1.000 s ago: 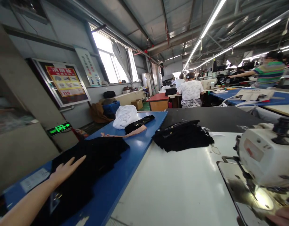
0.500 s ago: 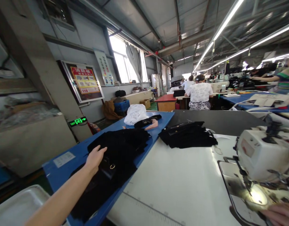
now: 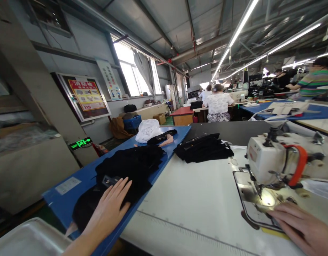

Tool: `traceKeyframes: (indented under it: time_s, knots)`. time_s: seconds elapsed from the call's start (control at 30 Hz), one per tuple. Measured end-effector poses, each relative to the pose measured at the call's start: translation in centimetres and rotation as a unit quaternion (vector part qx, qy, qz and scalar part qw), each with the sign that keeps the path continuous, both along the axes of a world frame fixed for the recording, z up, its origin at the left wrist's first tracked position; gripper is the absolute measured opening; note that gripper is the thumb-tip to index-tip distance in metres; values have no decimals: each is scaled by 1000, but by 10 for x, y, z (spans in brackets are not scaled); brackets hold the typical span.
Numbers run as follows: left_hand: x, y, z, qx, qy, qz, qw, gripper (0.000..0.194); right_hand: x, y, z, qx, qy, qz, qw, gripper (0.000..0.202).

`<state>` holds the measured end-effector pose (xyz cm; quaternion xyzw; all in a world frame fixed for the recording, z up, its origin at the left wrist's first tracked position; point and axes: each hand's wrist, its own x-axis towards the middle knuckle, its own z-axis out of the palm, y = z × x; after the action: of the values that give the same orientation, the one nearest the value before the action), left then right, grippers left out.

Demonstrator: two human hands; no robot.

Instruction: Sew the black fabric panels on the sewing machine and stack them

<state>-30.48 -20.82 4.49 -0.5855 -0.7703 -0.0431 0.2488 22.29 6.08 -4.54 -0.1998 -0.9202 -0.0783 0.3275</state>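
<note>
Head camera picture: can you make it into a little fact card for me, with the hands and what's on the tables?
Left hand: fingers spread, over a black cloth pile
Right hand: beside the metal plate of the sewing machine, fingers near the lit spot; grip unclear
Blue table: that pile, plus a white bag at the far end
White table: second black pile, ruler marks
Machine colours: white, with an orange-red part

left hand (image 3: 110, 203): bare, slim tapering fingers | left forearm (image 3: 84, 242): bare to frame edge | right hand (image 3: 306, 224): bare, slim fingers, nails unclear
</note>
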Motion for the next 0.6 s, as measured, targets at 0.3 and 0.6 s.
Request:
traceKeyframes:
  time_s: [0.3,0.6]
  knots:
    - [43,34,86,281,-94,122,947,36,-11,-17,22,-91,16,-7,996,25]
    - [174,125,21,116,-53,-262,957,24,-18,-24,37,-172,14,-18,985,28]
